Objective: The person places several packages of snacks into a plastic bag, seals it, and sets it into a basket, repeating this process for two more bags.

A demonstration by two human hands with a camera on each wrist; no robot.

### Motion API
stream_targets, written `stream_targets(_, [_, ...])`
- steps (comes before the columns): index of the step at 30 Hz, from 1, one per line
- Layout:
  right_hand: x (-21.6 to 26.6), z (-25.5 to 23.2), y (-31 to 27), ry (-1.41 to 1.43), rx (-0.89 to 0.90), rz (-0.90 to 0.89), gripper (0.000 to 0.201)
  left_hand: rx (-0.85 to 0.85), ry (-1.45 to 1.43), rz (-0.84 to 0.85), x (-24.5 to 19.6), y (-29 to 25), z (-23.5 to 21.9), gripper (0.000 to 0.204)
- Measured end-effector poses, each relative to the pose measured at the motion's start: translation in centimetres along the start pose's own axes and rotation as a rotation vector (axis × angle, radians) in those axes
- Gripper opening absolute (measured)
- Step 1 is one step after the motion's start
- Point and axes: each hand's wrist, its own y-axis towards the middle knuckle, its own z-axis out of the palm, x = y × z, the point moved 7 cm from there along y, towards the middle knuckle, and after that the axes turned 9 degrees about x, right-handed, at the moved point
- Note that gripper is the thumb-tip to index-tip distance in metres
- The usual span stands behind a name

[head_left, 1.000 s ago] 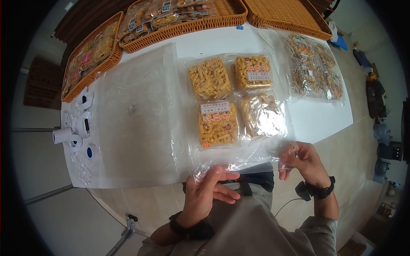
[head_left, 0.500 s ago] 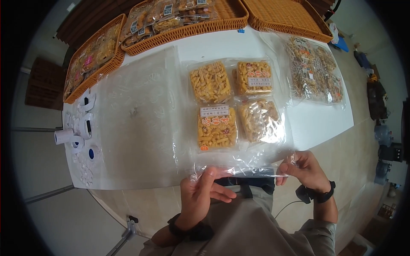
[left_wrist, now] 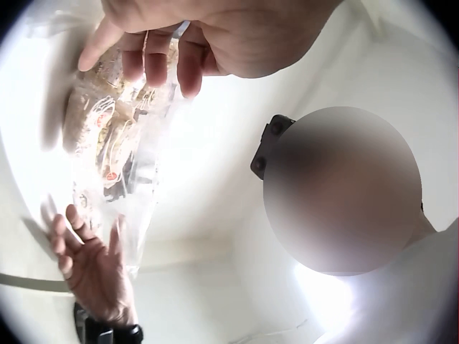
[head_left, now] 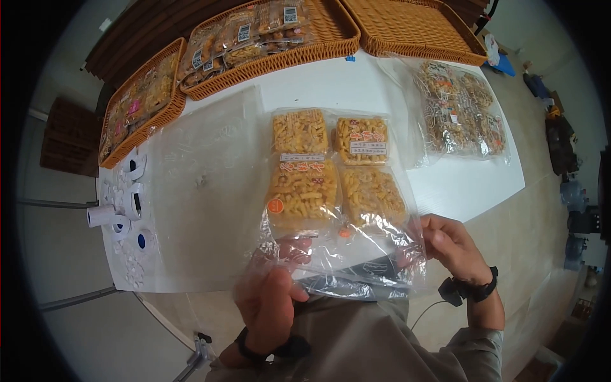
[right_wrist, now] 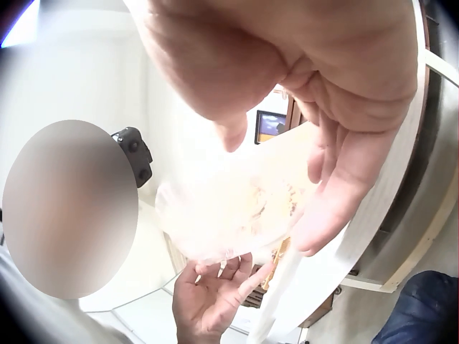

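Note:
A clear plastic bag [head_left: 347, 274] holds several square packs of yellow strip-like snack cakes [head_left: 304, 191], some with printed labels. Its near end rises off the table towards the person's body. My left hand [head_left: 270, 302] holds the bag's left near side, thumb in front and fingers showing through the film behind it. At the right edge my right hand [head_left: 453, 249] holds the bag, its fingers partly hidden by film. In the left wrist view the bag hangs between the left hand [left_wrist: 215, 32] and right hand [left_wrist: 100, 276]. Glare whitens it in the right wrist view.
Flat empty plastic bags [head_left: 203, 191] lie on the white table [head_left: 468, 188] to the left, beside label rolls [head_left: 98, 215]. Another filled bag [head_left: 461, 118] lies at the right. Wicker trays [head_left: 414, 32] line the back edge, some filled with packaged snacks [head_left: 242, 38].
The bag's near end has come up and its packs have shifted closer. My left hand has moved left and lower, from the near corner to the bag's side. The right hand has moved little.

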Motion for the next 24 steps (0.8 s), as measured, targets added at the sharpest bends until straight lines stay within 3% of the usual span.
stream_targets(3, [0.6, 0.9, 1.2, 0.014, -0.006, 0.05, 0.05, 0.062, 0.118, -0.019, -2.3, 0.4, 0.2, 0.037])
stream_targets(6, [1.1, 1.3, 2.0, 0.029, 0.022, 0.047, 0.052, 0.148, 0.271, 0.067, -4.5, 1.4, 0.8, 0.038])
stream_targets(8, [1.8, 2.6, 2.6, 0.124, 0.064, 0.015, 0.053, 0.026, 0.095, -0.012, -4.7, 1.4, 0.3, 0.038])
stream_targets(10, [1.9, 2.8, 3.0, 0.106, 0.022, 0.03, 0.057, 0.018, -0.001, -0.023, -5.3, 1.8, 0.4, 0.037])
stream_targets(12, [2.1, 2.9, 3.3, 0.075, 0.012, 0.004, 0.059, 0.127, -0.017, 0.036, -6.5, 2.8, 0.9, 0.036])
stream_targets(18, [2.7, 3.6, 4.0, 0.133, -0.03, -0.055, 0.063, 0.185, -0.068, -0.016, -8.5, 3.7, 1.1, 0.039])
stream_targets(24, [3.1, 3.4, 4.0, 0.087, 0.007, -0.122, 0.054, 0.092, -0.213, -0.063, -9.3, 4.2, 0.2, 0.034])
